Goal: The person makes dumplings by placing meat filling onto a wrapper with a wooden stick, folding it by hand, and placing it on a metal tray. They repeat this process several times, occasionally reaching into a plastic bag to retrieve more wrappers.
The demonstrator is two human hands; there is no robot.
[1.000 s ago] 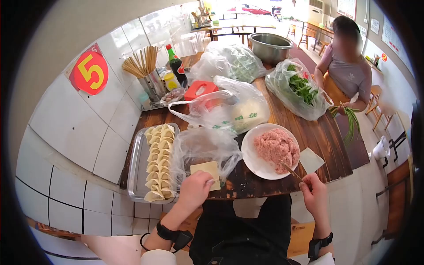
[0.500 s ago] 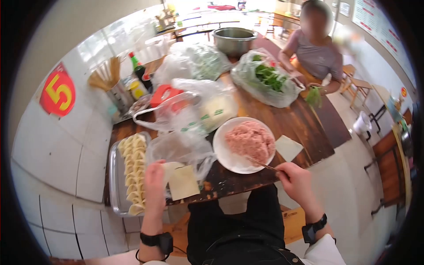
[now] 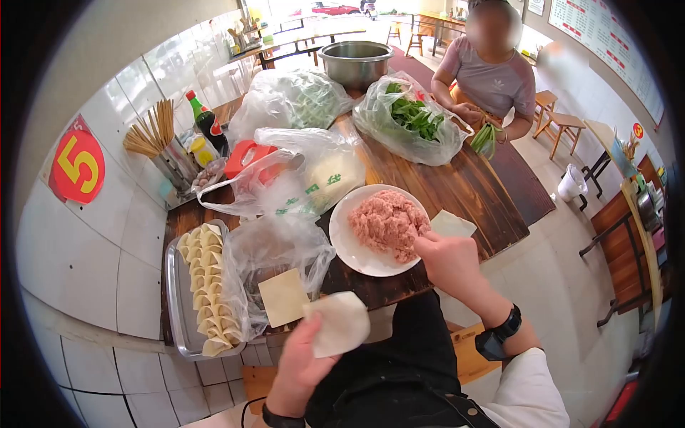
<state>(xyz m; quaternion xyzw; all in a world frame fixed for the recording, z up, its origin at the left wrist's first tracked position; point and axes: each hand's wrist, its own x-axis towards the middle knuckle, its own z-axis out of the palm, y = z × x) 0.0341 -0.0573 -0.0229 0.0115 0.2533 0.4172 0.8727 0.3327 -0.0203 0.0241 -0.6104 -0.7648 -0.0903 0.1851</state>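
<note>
Many folded, cream-coloured dumplings (image 3: 205,285) lie in rows on a shallow rectangular metal tray (image 3: 173,307) at the left end of the dark wooden worktop (image 3: 471,189), the rows running away from the person. Just right of it, a crumpled clear plastic bag (image 3: 275,246) lies around a flat, square yellowish dough sheet (image 3: 283,296). Below the worktop's near edge, the left hand (image 3: 300,360) pinches a pale, soft dough wrapper (image 3: 341,322) between thumb and fingers. The wrapper is held nearly flat, face up, roughly as wide as long, its free edge pointing up and right toward a round white plate (image 3: 347,250) carrying a rough mound of pink minced meat (image 3: 387,223). The right hand (image 3: 449,260) sits at the plate's near right rim, fingers curled together; what they grip is hidden.
</note>
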